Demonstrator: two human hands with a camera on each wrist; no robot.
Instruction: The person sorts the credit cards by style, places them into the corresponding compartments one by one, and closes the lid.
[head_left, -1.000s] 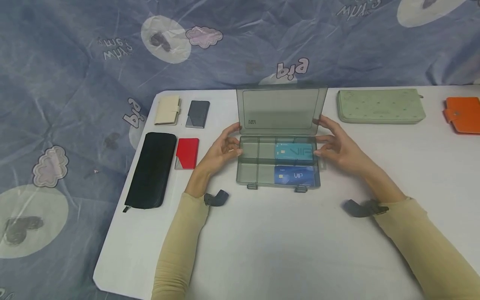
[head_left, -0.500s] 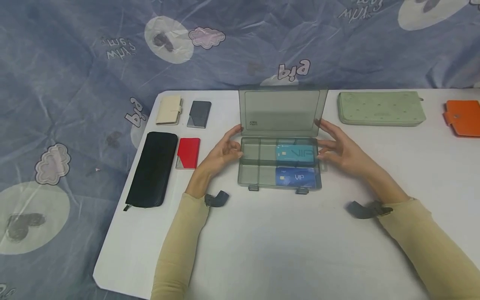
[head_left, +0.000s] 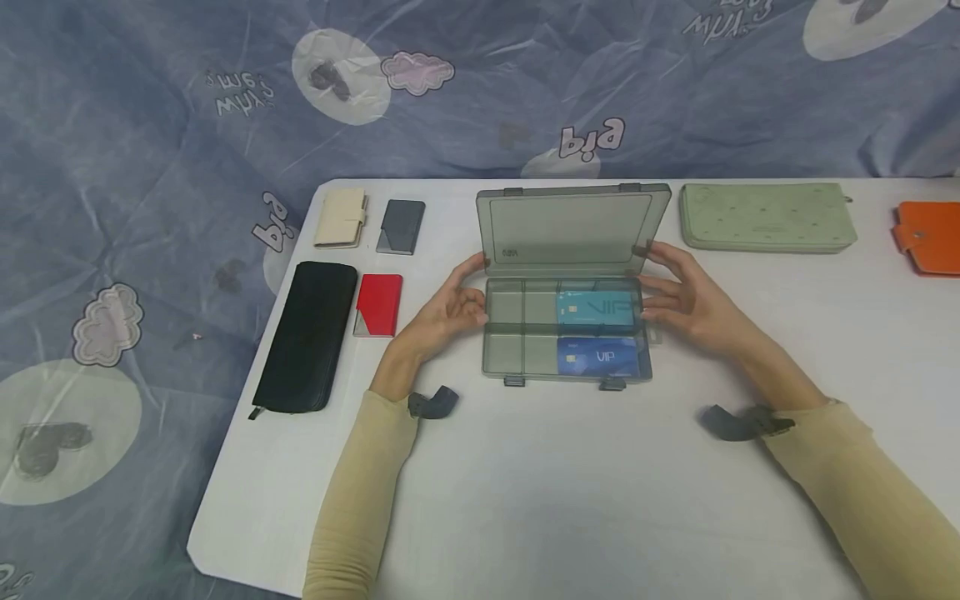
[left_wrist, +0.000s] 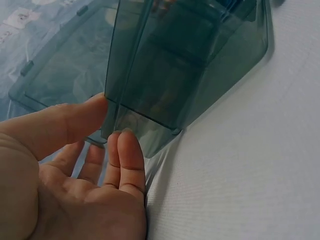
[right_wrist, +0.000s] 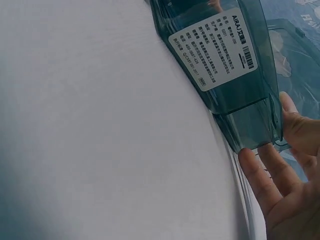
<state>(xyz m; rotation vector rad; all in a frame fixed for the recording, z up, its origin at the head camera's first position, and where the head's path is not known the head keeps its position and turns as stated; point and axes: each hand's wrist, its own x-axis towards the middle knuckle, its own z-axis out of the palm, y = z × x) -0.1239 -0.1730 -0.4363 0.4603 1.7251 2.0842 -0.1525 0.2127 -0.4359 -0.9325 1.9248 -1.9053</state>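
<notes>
A clear grey-green plastic compartment box (head_left: 538, 354) sits at mid-table in the head view, its hinged lid (head_left: 570, 225) raised at the back. Two cards lie in its right side: a light blue VIP card (head_left: 596, 308) in the rear row and a dark blue VIP card (head_left: 598, 357) in the front row. My left hand (head_left: 442, 315) grips the box's left side, the thumb on the rim and fingers against the wall in the left wrist view. On the right side, my right hand (head_left: 701, 304) grips likewise; a white label (right_wrist: 215, 50) shows in the right wrist view.
To the left lie a black zip wallet (head_left: 303, 337), a red card holder (head_left: 378, 304), a grey card holder (head_left: 401, 227) and a cream card wallet (head_left: 341, 218). A green long wallet (head_left: 765, 218) and an orange wallet (head_left: 930, 237) lie at the back right of the white table (head_left: 555, 500).
The lid has tilted forward toward me, so its latch tabs now show along the top edge. Both hands stay at the box's sides, and the box sits slightly lower and further right in view.
</notes>
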